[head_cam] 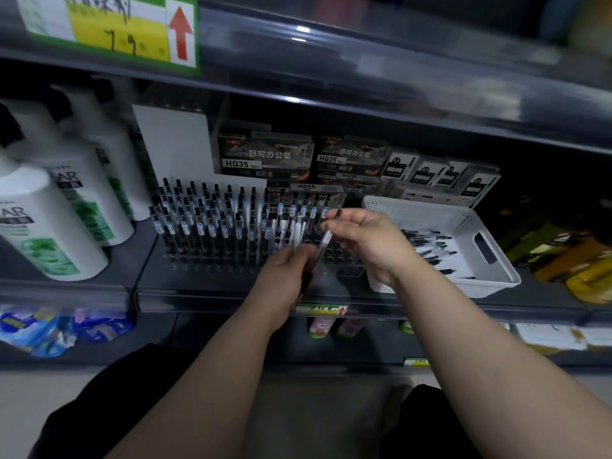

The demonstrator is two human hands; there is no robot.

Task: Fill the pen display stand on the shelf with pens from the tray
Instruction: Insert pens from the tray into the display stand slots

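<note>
Far left, white bottles [66, 207] stood on the shelf [231, 293], clear of the job. Next came the pen display stand [212, 265]: its left and middle rows were packed w/ upright pens, while the right end showed empty holes – by my guess approx. three-quarters done.

The left grip [288, 273] hung in front of those empty holes, fingers curled round something thin and dark. It looked like the lower end of the pen [326, 241]. Whether spare pens were in there too I could not tell – too blurred.

That pen slanted up to the right grip [364, 240], which pinched its upper part between thumb and fingertips, the other fingers loosely bent.

Handling, as I judged it: 1 pen is light, stiff, smooth plastic, so prob. a bit slippery. It was best pinched on the barrel near the top, leaving the tip free to find a hole.

Far right, the white tray [490, 283] sat on the same shelf just beside the stand, w/ loose pens [430, 246] lying flat in it.
</note>
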